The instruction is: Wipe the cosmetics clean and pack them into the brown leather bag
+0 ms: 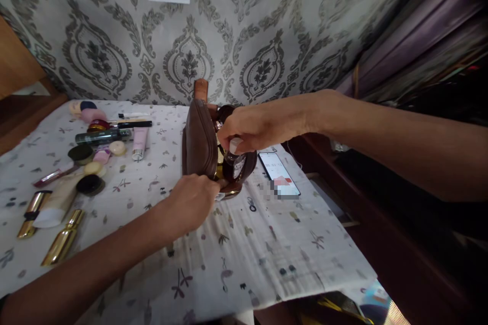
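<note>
A brown leather bag (200, 137) stands unzipped on the cloth-covered table, its gold-coloured inside partly showing. My left hand (196, 200) grips the near end of the bag's rim with closed fingers. Over the opening, my right hand (251, 132) reaches in from the right with its fingers curled. A small dark, shiny shape lies just under the right thumb; whether the hand holds it, and what it is, I cannot make out. The right hand hides much of the bag's contents.
Left of the bag lie cosmetics: a pink tube (140, 142), a dark green tube (102, 136), a beige tube (61, 200), a gold bottle (63, 238) and round jars. A phone (280, 172) lies to the right, near the table's edge. A patterned wall (152, 71) stands behind.
</note>
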`<state>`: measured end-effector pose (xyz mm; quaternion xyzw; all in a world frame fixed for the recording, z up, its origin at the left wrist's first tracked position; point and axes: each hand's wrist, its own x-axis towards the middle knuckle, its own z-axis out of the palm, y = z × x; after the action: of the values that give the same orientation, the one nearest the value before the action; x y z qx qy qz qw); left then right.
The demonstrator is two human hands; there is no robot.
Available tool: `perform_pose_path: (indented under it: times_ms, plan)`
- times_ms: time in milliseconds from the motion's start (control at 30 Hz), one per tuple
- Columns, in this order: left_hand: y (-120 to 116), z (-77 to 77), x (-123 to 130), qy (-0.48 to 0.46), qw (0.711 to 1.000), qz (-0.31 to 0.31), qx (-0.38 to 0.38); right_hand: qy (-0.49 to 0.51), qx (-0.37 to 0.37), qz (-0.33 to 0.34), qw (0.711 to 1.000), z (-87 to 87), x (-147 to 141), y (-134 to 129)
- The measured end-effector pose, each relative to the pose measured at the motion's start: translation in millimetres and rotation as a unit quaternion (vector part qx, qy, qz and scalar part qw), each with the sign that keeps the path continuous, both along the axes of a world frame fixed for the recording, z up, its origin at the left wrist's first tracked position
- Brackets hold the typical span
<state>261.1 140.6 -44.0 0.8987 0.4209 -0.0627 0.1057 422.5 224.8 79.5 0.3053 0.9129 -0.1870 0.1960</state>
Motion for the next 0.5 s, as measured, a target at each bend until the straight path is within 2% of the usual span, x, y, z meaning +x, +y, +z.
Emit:
perform_pose_path:
  times_ms: [200, 367, 500]
  plan:
    - [-2.7, 16.7, 8.3, 0.096, 0.995, -0.011, -0.002, -0.026, -0.017, -0.047, 0.998, -6.6, 0.2, 5.1]
    - [-4.8, 14.3, 10.6, 0.111, 0.993, -0.024, 0.016, -0.024, -0.009, -0.041, 0.999, -7.3, -0.3, 5.8]
    - [-1.8, 11.3, 2.7, 0.082, 0.996, -0.019, 0.01, -0.027, -0.008, -0.035, 0.999, -3.7, -0.4, 2.1]
